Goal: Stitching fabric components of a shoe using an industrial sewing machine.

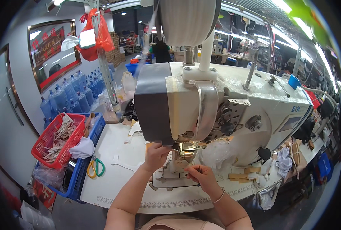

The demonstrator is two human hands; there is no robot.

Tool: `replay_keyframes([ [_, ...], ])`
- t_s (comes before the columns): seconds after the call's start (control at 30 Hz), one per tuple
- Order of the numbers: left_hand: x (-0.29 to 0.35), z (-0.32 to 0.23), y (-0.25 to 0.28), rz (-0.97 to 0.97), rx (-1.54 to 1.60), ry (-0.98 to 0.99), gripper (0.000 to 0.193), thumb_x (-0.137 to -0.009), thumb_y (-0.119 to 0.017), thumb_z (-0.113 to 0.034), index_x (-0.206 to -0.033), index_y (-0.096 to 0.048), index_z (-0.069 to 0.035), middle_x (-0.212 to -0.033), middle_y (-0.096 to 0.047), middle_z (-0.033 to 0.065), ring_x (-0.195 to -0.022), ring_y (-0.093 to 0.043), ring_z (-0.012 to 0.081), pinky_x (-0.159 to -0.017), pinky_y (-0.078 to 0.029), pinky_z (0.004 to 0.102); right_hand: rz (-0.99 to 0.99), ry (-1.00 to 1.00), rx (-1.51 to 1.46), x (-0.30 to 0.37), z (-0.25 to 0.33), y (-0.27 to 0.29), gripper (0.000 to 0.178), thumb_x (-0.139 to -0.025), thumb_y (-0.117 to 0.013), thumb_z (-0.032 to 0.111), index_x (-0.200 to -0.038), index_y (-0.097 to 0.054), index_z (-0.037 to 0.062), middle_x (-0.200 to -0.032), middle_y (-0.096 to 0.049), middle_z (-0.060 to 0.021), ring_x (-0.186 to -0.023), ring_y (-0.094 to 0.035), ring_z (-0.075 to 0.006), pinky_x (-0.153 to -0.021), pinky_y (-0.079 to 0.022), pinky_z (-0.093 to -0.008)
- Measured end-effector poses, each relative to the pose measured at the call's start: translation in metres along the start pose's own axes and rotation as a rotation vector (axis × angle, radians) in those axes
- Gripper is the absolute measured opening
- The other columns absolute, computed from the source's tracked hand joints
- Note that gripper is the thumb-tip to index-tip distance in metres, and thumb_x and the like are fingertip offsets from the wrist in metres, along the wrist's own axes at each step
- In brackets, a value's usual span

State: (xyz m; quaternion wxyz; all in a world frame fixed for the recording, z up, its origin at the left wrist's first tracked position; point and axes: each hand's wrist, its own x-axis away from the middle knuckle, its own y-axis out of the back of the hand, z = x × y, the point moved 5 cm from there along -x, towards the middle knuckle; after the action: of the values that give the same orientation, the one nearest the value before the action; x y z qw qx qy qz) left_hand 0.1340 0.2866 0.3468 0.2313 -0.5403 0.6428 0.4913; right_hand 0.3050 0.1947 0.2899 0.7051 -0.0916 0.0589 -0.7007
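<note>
A large white sewing machine [231, 88] with a dark grey end cover stands in front of me. My left hand [157, 156] is raised beside its lit needle area [187, 148], the fingers pinched together at the lower edge of the cover. Whatever they hold is hidden or too thin to make out. Lower and to the right, my right hand [202, 177] is closed, thumb against fingers, just in front of the machine's post [180, 165]. A small dark tip shows beneath that hand; its kind cannot be told.
Scissors [95, 167] with yellow and green handles lie on the white table [113, 184] at left. Beyond them, a red basket [44, 147] of light pieces rests on a blue crate [76, 180]. Tan strips [244, 175] and white cloth [283, 163] lie at right.
</note>
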Motion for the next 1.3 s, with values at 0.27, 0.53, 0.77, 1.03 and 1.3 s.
replay_keyframes([
  [0.27,0.007,-0.001,0.0,-0.073,-0.039,-0.027,0.015,-0.072,-0.062,0.007,-0.08,-0.067,-0.005,-0.082,-0.061,0.0094,-0.074,-0.06,0.0262,-0.062,-0.047,0.0316,0.054,-0.062,0.033,0.006,-0.014,0.003,0.018,-0.089,-0.061,0.019,-0.095,-0.068,0.0034,-0.072,-0.063,0.0002,-0.059,-0.048,-0.0019,-0.053,-0.038,-0.0164],
  [0.53,0.0,-0.045,0.007,-0.083,-0.271,-0.31,0.019,-0.067,-0.064,0.004,-0.083,-0.067,-0.006,-0.084,-0.061,0.0042,-0.078,-0.059,0.0223,-0.062,-0.049,0.0308,0.113,-0.051,0.064,0.012,-0.017,0.003,0.019,-0.09,-0.059,0.019,-0.097,-0.068,0.0043,-0.075,-0.063,0.0004,-0.062,-0.048,-0.0023,-0.056,-0.039,-0.0168],
  [0.77,0.012,-0.061,0.003,-0.072,-0.367,-0.305,0.03,-0.063,-0.067,-0.001,-0.092,-0.065,-0.007,-0.089,-0.063,0.003,-0.08,-0.059,0.02,-0.064,-0.05,0.0275,0.152,-0.063,0.042,0.016,-0.027,0.004,0.019,-0.09,-0.058,0.019,-0.098,-0.068,0.0048,-0.075,-0.062,0.0019,-0.062,-0.047,-0.0024,-0.056,-0.038,-0.0166],
  [1.03,0.011,-0.02,0.01,-0.042,-0.126,-0.041,0.024,-0.066,-0.064,0.005,-0.085,-0.065,-0.009,-0.085,-0.064,0.0045,-0.089,-0.06,0.0264,-0.073,-0.048,0.0336,0.133,-0.069,0.025,0.015,-0.033,0.004,0.019,-0.09,-0.059,0.017,-0.099,-0.066,0.0016,-0.075,-0.063,-0.0011,-0.059,-0.045,-0.0032,-0.052,-0.036,-0.0172],
  [1.3,0.01,-0.041,0.006,-0.035,-0.137,-0.301,0.019,-0.07,-0.064,0.003,-0.087,-0.066,-0.006,-0.09,-0.062,0.0038,-0.086,-0.062,0.0229,-0.066,-0.051,0.0297,0.095,-0.105,0.035,0.025,-0.031,0.017,0.018,-0.09,-0.059,0.017,-0.097,-0.067,0.0028,-0.075,-0.063,0.0002,-0.06,-0.047,-0.0029,-0.055,-0.038,-0.0169],
])
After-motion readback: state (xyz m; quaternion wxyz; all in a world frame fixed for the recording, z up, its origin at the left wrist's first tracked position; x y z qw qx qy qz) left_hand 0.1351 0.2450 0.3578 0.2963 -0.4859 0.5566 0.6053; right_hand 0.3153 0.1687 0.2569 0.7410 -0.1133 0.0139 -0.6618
